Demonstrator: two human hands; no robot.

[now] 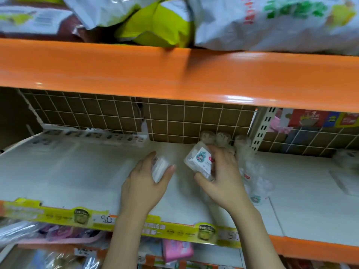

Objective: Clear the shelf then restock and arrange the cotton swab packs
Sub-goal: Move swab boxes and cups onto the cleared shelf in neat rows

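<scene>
Two bare forearms, no sleeves in view. Left hand (144,183), right hand (223,183): no rings, watch or gloves. Nails short, unpainted.

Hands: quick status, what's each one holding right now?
Left hand: grips a small white pack.
Right hand: grips a clear labelled swab pack.

There is a single view, from a camera worn on the person's head. It looks forward and down into a white shelf (77,171) from close in front of its front edge, near enough that both forearms reach up from the bottom of the view. The orange shelf above (174,74) crosses the upper part, and the wire grid back panel (174,121) faces the camera.
</scene>
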